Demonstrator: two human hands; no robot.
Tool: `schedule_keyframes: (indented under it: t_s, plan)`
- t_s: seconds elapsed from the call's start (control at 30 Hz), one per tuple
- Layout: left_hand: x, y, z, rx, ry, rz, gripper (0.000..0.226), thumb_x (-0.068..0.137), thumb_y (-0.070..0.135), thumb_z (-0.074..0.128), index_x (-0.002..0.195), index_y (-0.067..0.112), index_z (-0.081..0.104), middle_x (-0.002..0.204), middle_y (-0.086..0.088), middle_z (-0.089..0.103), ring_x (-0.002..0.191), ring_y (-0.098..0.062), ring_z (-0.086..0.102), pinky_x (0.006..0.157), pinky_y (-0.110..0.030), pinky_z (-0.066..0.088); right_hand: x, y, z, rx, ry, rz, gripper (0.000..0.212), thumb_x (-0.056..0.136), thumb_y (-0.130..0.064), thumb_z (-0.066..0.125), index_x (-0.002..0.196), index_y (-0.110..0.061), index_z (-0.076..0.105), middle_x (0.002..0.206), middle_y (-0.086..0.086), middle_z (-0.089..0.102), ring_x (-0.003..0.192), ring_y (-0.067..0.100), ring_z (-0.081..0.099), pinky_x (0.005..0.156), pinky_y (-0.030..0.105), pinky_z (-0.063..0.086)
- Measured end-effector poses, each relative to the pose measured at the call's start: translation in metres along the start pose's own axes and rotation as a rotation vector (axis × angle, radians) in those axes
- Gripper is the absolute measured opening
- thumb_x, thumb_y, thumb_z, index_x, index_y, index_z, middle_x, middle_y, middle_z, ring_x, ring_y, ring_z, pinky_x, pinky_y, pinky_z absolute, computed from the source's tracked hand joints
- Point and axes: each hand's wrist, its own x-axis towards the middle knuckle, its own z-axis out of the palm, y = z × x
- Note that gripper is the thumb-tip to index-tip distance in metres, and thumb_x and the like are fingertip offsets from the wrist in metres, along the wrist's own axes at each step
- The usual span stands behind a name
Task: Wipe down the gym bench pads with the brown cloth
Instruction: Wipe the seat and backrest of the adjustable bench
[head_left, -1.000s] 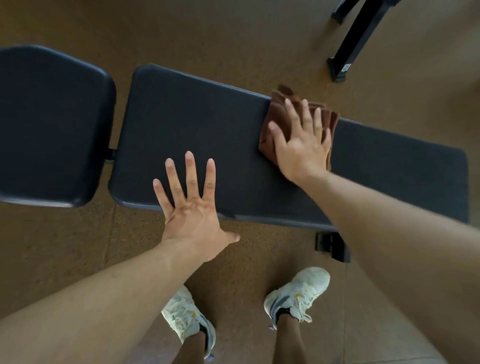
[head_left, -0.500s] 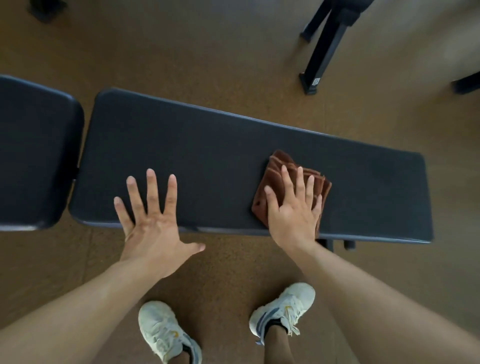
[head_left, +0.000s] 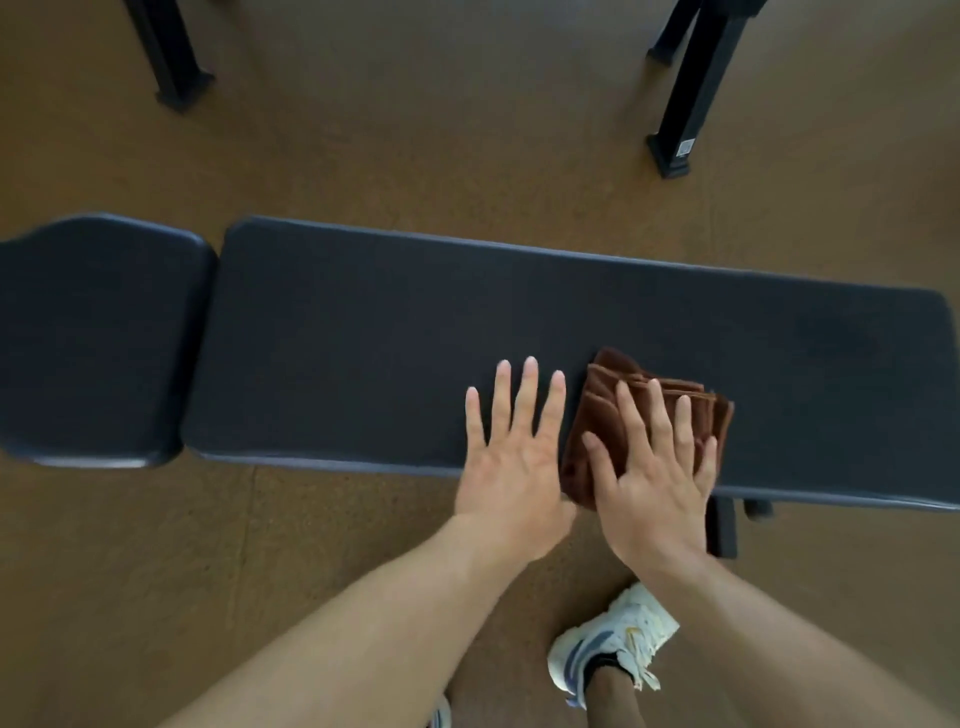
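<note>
A long dark bench pad (head_left: 363, 343) runs across the view, and a shorter seat pad (head_left: 98, 338) lies at its left end across a narrow gap. A folded brown cloth (head_left: 605, 400) lies at the long pad's near edge, right of centre. My right hand (head_left: 654, 467) presses flat on the cloth with straight, spread fingers. Just left of the cloth, my left hand (head_left: 511, 462) lies flat over the pad's near edge with its fingers straight.
The floor (head_left: 415, 130) is brown cork-like matting. Black equipment legs stand behind the bench at the far left (head_left: 176, 57) and far right (head_left: 685, 104). A black bench support (head_left: 722, 530) shows under the pad. My white shoe (head_left: 608, 644) is on the floor below.
The cloth and my right hand have slid from the pad's far edge to its near edge. My left hand has moved right and now lies beside the cloth.
</note>
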Motion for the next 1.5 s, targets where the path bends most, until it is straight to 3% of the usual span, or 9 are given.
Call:
schedule_keyframes:
  t_s: [0.23,0.4,0.6,0.8,1.03,1.13,1.2,1.4,1.5]
  plan:
    - [0.021,0.037,0.013,-0.091,0.034,-0.111,0.103,0.101,0.049,0.049,0.153,0.02,-0.035,0.161,-0.004,-0.042,0.147,-0.021,-0.041,0.126,-0.043,-0.015,0.158,-0.006,-0.052,0.017,0.025,-0.063,0.069,0.103,-0.072,0.019,0.165,-0.046,0.003,0.176,-0.011,-0.008,0.161,0.019,-0.017,0.129,0.056,-0.011]
    - [0.045,0.067,0.008,-0.21,0.109,-0.081,0.066,0.108,0.04,0.017,0.158,0.024,-0.023,0.167,0.003,-0.03,0.149,-0.01,-0.037,0.127,-0.041,-0.014,0.059,0.066,-0.039,0.033,0.065,-0.007,0.066,0.103,-0.071,0.016,0.164,-0.049,0.004,0.176,-0.014,-0.005,0.162,0.016,-0.015,0.13,0.052,-0.007]
    - [0.095,0.132,0.002,-0.251,0.111,-0.117,0.067,0.108,0.046,0.018,0.16,0.024,-0.017,0.166,0.002,-0.032,0.149,-0.012,-0.036,0.126,-0.043,-0.015,0.063,0.097,-0.044,-0.011,-0.083,0.028,0.062,0.096,-0.076,-0.001,0.151,-0.061,-0.024,0.172,-0.014,-0.026,0.155,0.015,-0.035,0.127,0.054,-0.017]
    - [0.112,0.132,0.037,-0.139,0.137,-0.148,0.073,0.101,0.062,0.0,0.16,0.024,-0.017,0.166,0.002,-0.032,0.149,-0.014,-0.038,0.124,-0.044,-0.021,0.194,0.089,-0.084,0.05,0.026,-0.048,0.067,0.104,-0.071,0.019,0.164,-0.047,0.004,0.177,-0.008,-0.007,0.161,0.021,-0.017,0.127,0.056,-0.013]
    - [0.137,0.175,0.024,-0.16,0.144,-0.116,0.074,0.101,0.061,0.003,0.161,0.022,-0.015,0.165,0.006,-0.033,0.148,-0.012,-0.039,0.122,-0.045,-0.024,0.037,0.155,-0.053,0.106,-0.008,0.106,0.062,0.1,-0.076,0.006,0.157,-0.059,-0.012,0.172,-0.018,-0.02,0.158,0.015,-0.029,0.129,0.056,-0.008]
    - [0.159,0.209,0.014,-0.223,0.142,-0.095,0.072,0.104,0.058,0.009,0.162,0.023,-0.014,0.166,0.007,-0.03,0.148,-0.011,-0.037,0.122,-0.046,-0.024,0.053,0.164,-0.056,0.108,-0.067,0.117,0.061,0.095,-0.077,-0.005,0.151,-0.061,-0.023,0.17,-0.017,-0.028,0.153,0.015,-0.038,0.127,0.056,-0.015]
    - [0.172,0.222,0.012,-0.198,0.157,-0.03,0.07,0.106,0.056,0.012,0.162,0.023,-0.013,0.167,0.007,-0.028,0.15,-0.011,-0.035,0.122,-0.046,-0.024,0.085,0.168,-0.065,0.059,-0.048,0.057,0.066,0.102,-0.073,0.01,0.152,-0.055,-0.029,0.171,-0.011,-0.029,0.154,0.02,-0.038,0.127,0.056,-0.018]
    - [0.2,0.228,0.017,-0.154,0.171,-0.049,0.069,0.106,0.057,0.012,0.163,0.024,-0.009,0.169,0.007,-0.024,0.152,-0.012,-0.03,0.123,-0.045,-0.022,0.219,0.198,-0.122,0.101,0.032,0.045,0.067,0.104,-0.071,0.021,0.165,-0.046,0.008,0.177,-0.007,-0.003,0.162,0.021,-0.015,0.129,0.057,-0.01]
    - [0.212,0.244,0.02,-0.139,0.153,-0.052,0.067,0.107,0.055,0.013,0.163,0.024,-0.008,0.169,0.006,-0.024,0.152,-0.013,-0.03,0.123,-0.047,-0.021,0.164,0.218,-0.102,0.112,0.154,0.11,0.066,0.105,-0.069,0.023,0.165,-0.044,0.012,0.177,-0.006,0.003,0.163,0.022,-0.009,0.13,0.057,-0.004]
